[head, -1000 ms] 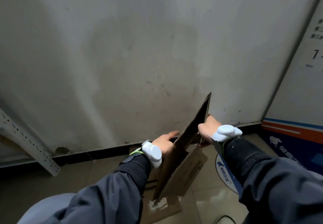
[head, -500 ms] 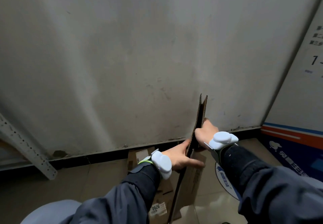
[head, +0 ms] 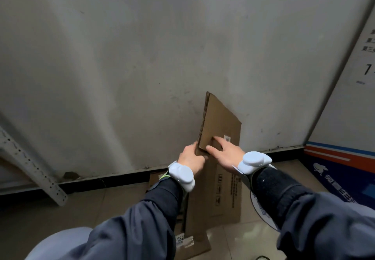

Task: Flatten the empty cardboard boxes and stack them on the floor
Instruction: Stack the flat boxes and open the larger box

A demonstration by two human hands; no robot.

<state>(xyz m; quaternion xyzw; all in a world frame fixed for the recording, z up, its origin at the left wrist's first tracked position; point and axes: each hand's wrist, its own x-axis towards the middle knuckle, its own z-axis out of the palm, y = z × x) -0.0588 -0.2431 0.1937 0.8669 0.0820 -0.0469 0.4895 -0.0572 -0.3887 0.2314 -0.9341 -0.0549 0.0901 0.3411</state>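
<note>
Sleeves [head: 142, 219]: dark, x2, entering from 7 and 5 o'clock. White wrist units [head: 181, 175], one per arm.

Left hand [head: 190, 158]: centre frame, fingers curled round the box's left edge, pinching it.

Right hand [head: 225, 152]: just at 3 o'clock of the left. Fingers straight and spread, pressed flat on the box face, gripping nothing.

Box [head: 222, 117]: 1 pc, brown, collapsed flat, held near-upright betw. both hands. Long axis approx 12–6 o'clock. Top rises to 12 from the hands; printed lower part drops behind the wrists. Lower end touching anything or not: can't tell.

Floor pile [head: 194, 245]: flattened cardboard on the floor [head: 81, 209], at 6 o'clock of the hands, labelled corner showing. Pc count unclear.

Key relation (est.): the pile is straight below, and only the left hand has a real hold, so set-down prob. means tipping the long axis from upright to flat over the pile.

Floor sticker [head: 261, 209]: round, 5 o'clock, part hidden by the right arm.

Far: wall [head: 142, 56], grey, scuffed; shelf upright [head: 30, 162] at 9 o'clock; sign [head: 355, 97] at 3.
</note>
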